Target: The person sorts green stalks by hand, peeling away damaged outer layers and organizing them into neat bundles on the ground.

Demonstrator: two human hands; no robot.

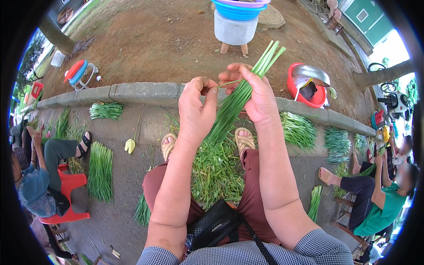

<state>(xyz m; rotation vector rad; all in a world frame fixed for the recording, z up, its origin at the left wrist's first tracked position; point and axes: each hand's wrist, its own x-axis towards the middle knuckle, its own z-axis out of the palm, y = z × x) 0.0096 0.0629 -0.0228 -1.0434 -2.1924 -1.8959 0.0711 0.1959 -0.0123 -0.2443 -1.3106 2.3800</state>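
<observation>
My right hand (256, 94) is closed around a bundle of long green leafy stalks (237, 99), like garlic chives, pale ends up to the right and dark leaves hanging down to the left. To its left my left hand (200, 106) pinches the tip of one thin green strand between thumb and forefinger. That strand runs across to the bundle. Below the hands, between my feet, lies a heap of loose green and yellowish trimmings (217, 172). A black handbag (213, 228) rests at my lap.
A stone kerb (142, 92) crosses ahead. Chive piles lie at left (100, 172) and right (298, 131). Beyond the kerb stand a red basin (306, 99) with a metal bowl and a blue basket (237, 11) on a stool. People sit at left (36, 192) and right (381, 205).
</observation>
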